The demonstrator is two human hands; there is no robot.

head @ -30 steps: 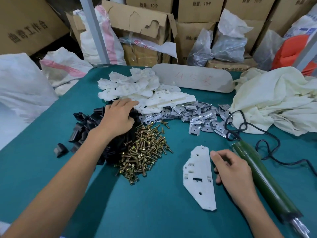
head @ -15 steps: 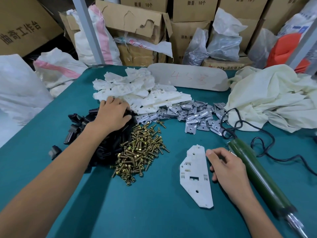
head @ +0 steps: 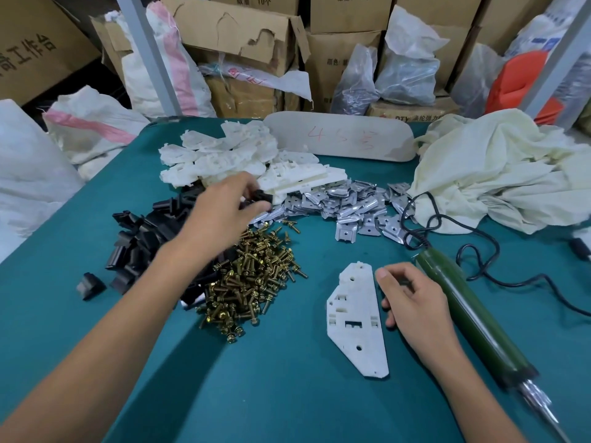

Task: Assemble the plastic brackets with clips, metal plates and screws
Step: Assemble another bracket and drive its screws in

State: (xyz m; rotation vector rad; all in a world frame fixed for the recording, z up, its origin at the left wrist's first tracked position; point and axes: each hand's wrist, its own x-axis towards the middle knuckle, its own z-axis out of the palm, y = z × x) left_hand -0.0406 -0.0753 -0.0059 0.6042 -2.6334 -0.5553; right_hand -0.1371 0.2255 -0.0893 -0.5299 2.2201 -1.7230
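The left arm reaches diagonally across the green table [head: 287, 394] toward 11 o'clock, with the wrist raised over the brass screws [head: 252, 279]. The left hand [head: 224, 212] hovers where the pile of black clips [head: 147, 238] meets the metal plates [head: 345, 203]. Its thumb and first fingers are curled and pinch a single black clip [head: 261, 197]; motion blur softens the fingertips, so the exact grip is hard to read.

The right forearm comes in from 5 o'clock. The right hand [head: 412, 302] rests on the table, knuckles up, with the fingers loosely curled under and holding nothing and the thumb pointing to 10 o'clock. Just at its 9 o'clock a lone white bracket [head: 355, 318] lies flat, its long axis running from 12 to 6. At the hand's 3 o'clock lies the green electric screwdriver [head: 470, 318], tip toward 5 o'clock.

A heap of white brackets [head: 224, 155] sits at 12 o'clock beyond the clips, and a crumpled cream cloth [head: 499, 174] fills 2 o'clock.
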